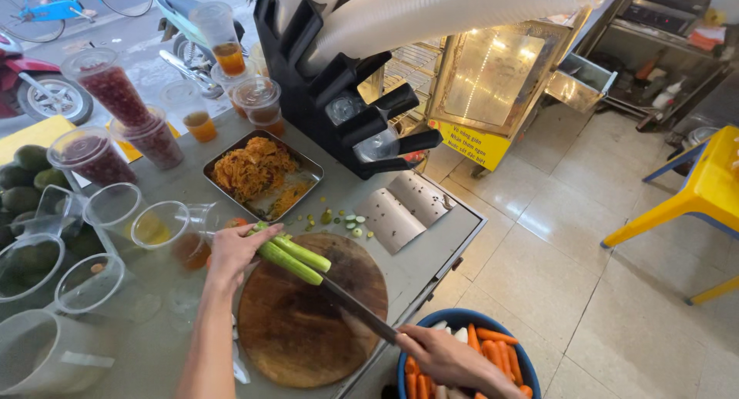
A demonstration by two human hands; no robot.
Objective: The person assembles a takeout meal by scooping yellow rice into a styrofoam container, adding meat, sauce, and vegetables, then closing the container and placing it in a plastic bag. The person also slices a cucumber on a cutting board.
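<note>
Left hand: the left hand [235,253] presses down on two green vegetable sticks [292,258], fingers curled over their near end and closed on them, pinning them to the board.
Right hand: the right hand [446,357] is wrapped shut around the handle of a knife [356,310]; the dark, narrow blade runs from the fist up to the sticks and meets them just beyond the left fingertips.
Vegetable sticks: long, smooth, pale-to-bright green, lying side by side and slanting across the upper edge of the board, under the left fingers.
Cutting board: round cutting board [304,322] of dark brown wood, worn and scored, directly below both hands.
Cut pieces: small green and pale rounds [342,220] scattered on the grey counter [431,237] past the fingertips.
Bowl: a blue round bowl [454,318] beneath the right wrist, filled with orange carrot sticks [496,345] and some white pieces.
Tray: a rectangular metal tray [304,168] beyond the left hand, holding shredded orange strands with a rough, tangled look.
Cups: clear plastic cups [115,210] to the outside of the left hand, some empty, some with amber liquid; lidded ones farther off hold dark red grains [115,95].
Cup holder: a black plastic rack [323,83] beyond the board, carrying long stacks of translucent white cups.
Avocados: dark green, dull-skinned avocados [23,183], far out past the left hand.
Sign: a yellow rectangular label with dark lettering [469,141] along the bottom edge of a glass-fronted metal cabinet, well beyond the right hand.
Chair: a yellow plastic chair [693,191] on the pale tiled floor.
</note>
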